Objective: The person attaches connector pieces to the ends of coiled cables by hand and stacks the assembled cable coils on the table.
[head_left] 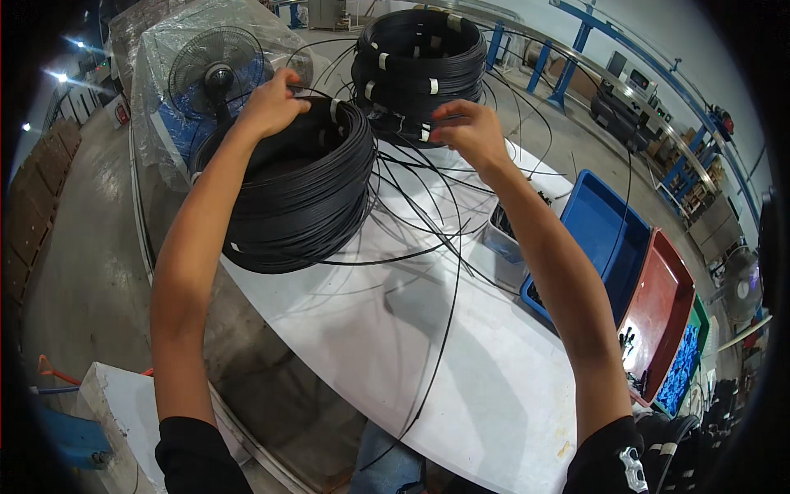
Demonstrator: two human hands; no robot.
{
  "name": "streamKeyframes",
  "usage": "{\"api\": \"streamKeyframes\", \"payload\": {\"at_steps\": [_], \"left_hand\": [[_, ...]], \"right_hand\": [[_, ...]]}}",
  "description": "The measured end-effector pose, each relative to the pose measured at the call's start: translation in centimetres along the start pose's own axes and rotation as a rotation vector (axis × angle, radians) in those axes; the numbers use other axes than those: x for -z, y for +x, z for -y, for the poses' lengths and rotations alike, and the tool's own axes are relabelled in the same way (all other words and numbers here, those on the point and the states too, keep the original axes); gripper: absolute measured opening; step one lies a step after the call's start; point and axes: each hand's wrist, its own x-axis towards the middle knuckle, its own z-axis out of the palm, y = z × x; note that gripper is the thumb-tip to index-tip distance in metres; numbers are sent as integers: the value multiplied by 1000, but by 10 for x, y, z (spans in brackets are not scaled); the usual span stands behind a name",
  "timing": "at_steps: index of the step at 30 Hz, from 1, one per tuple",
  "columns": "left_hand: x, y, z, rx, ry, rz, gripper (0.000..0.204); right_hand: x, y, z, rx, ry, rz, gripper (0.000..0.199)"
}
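My white table (346, 337) stretches away in front of me and carries nearly everything here. The larger-looking of two black cable coils (288, 214) sits on its far left part, wound into a thick open ring, and a second black coil (403, 74) stands farther off, to the right of the first. Beyond the left coil, a dark fan (217, 76) stands before clear plastic sheeting. Along the right side, a blue tray (605, 214), a red tray (662, 280) and a green tray (704, 325) line up, the green one farthest right. A white container (498, 251) sits just left of the blue tray. My left hand (276, 107) is over the far side of the left coil, fingers bent; I cannot tell whether they pinch a cable. My right hand (469, 136) is near the far coil's lower right side, fingers curled, and its grip is unclear too. Loose cable lengths (451, 317) cross between the coils and over the tabletop, one reaching the near edge. Small white bands (434, 85) mark the far coil.
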Motion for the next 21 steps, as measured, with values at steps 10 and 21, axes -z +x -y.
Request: {"api": "streamKeyframes", "payload": {"at_steps": [10,21], "left_hand": [[-51,87,-26,-20,-212,81,90],[-143,192,-85,475,-625,-73,125]], "right_hand": [[11,114,-17,-285,-52,-700,73],[33,249,-83,-356,132,-715,93]]}}
